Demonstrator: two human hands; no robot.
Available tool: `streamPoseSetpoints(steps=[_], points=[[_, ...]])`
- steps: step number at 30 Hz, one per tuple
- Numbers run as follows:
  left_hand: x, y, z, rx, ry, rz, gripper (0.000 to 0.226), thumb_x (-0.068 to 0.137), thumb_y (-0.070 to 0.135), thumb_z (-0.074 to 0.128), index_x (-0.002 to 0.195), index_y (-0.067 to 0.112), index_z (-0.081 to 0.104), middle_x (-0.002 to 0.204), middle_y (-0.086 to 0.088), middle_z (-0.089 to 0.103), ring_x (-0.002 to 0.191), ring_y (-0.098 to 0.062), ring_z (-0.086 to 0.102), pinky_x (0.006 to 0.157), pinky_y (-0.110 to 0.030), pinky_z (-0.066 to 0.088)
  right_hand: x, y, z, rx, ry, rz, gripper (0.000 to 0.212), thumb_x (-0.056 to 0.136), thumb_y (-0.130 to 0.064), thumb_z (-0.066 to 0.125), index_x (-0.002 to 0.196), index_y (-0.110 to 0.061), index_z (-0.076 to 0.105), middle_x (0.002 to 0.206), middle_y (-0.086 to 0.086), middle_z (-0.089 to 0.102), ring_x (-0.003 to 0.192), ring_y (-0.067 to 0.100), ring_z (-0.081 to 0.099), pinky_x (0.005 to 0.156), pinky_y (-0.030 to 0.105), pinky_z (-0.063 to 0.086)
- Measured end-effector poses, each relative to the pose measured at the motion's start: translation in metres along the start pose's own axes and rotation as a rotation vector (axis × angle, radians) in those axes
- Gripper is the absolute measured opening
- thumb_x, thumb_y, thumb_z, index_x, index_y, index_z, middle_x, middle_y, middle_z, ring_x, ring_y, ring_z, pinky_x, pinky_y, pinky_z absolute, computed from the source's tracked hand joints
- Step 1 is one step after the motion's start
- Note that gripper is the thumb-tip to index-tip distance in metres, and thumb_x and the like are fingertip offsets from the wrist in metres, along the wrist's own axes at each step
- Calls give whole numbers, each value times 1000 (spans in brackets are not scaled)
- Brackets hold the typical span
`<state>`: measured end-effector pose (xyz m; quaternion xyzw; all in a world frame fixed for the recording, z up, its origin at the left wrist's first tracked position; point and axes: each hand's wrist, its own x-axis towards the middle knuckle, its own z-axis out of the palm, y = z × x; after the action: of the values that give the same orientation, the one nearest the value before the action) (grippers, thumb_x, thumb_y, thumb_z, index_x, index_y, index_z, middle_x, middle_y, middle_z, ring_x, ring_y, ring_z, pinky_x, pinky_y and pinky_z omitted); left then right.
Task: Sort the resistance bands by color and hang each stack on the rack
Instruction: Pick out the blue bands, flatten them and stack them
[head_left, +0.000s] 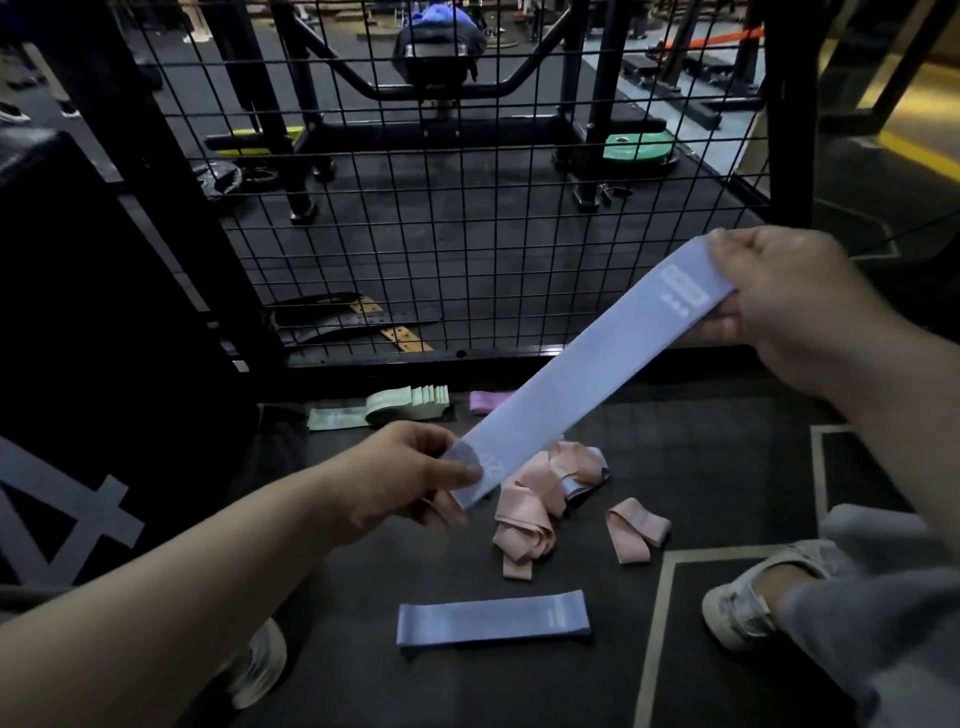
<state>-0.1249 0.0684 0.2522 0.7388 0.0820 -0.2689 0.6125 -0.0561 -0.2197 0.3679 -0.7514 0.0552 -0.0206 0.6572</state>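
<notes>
A pale blue resistance band is stretched flat between both hands above the floor. My left hand pinches its lower end and my right hand pinches its upper end. Below, another blue band lies flat on the dark mat. A loose heap of pink bands sits under the held band, with one more pink band to its right and a bit of blue band tangled in the heap. Green bands are stacked by the wire rack, next to a purple band.
The black wire grid panel stands just beyond the bands, with gym machines and a green weight plate behind it. A large black box fills the left. My shoes rest on the mat either side of the bands.
</notes>
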Motion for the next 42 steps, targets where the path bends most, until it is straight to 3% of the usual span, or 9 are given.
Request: streamPoseSetpoints(steps=[6, 9, 12, 15, 18, 26, 32, 35, 42], points=[[4, -4, -7, -197, 250, 30, 23, 81, 4, 79, 100, -4, 69, 75, -16, 67, 68, -29, 58, 52, -30, 53, 3, 6, -15, -151, -118, -41, 18, 102, -17, 58, 108, -1, 64, 99, 15, 71, 82, 19, 76, 59, 24, 60], [5, -4, -5, -243, 297, 52, 12, 86, 3, 75, 94, 1, 67, 64, -6, 65, 65, -23, 60, 50, -27, 53, 6, 9, -14, -207, -53, -49, 22, 102, -18, 58, 113, 0, 63, 101, 17, 69, 85, 27, 74, 60, 31, 63], [4, -6, -2, -272, 374, 86, 5, 95, 8, 66, 92, 5, 65, 58, -2, 64, 63, -22, 65, 49, -25, 52, 8, 15, -17, -404, -20, -50, 20, 101, -22, 60, 109, -3, 63, 100, 17, 67, 69, 24, 74, 57, 34, 63], [5, -10, -8, -267, 522, 112, 9, 97, 14, 65, 93, 7, 68, 65, -2, 68, 52, -12, 61, 47, -23, 49, 4, 27, -16, -656, -169, 37, 13, 101, -20, 61, 102, -7, 62, 94, 16, 66, 62, 17, 73, 52, 29, 60], [5, -10, -16, -155, 656, 183, 10, 96, 18, 67, 94, 9, 71, 72, -5, 67, 53, -11, 57, 47, -21, 46, 4, 39, -8, -857, -359, 150, 11, 99, -17, 63, 97, -6, 61, 90, 19, 70, 70, 22, 75, 60, 35, 60], [-5, 5, 2, 138, 578, 367, 12, 96, 18, 67, 85, 16, 69, 73, 1, 65, 53, 1, 54, 49, -14, 44, -6, 45, 13, -1038, -662, 219, 17, 96, -16, 67, 103, -1, 63, 81, 15, 76, 75, 22, 77, 60, 32, 58], [-1, 7, 2, 124, 559, 365, 15, 96, 18, 68, 81, 18, 69, 75, -2, 68, 64, -9, 60, 55, -24, 49, -5, 44, 16, -1065, -695, 276, 13, 95, -13, 67, 104, -4, 62, 75, 9, 77, 72, 20, 77, 50, 26, 57], [0, 5, 0, 109, 579, 361, 18, 95, 18, 68, 78, 21, 69, 71, 2, 67, 63, -9, 58, 56, -26, 48, -5, 47, 16, -1058, -704, 313, 13, 96, -12, 66, 104, -2, 61, 81, 15, 76, 73, 21, 77, 50, 26, 58], [-9, 8, 1, 106, 563, 395, 16, 95, 17, 68, 79, 16, 68, 70, 4, 66, 59, -3, 59, 51, -18, 49, -4, 56, 16, -1114, -729, 370, 14, 97, -13, 65, 105, -2, 59, 86, 18, 76, 72, 23, 77, 53, 30, 59]])
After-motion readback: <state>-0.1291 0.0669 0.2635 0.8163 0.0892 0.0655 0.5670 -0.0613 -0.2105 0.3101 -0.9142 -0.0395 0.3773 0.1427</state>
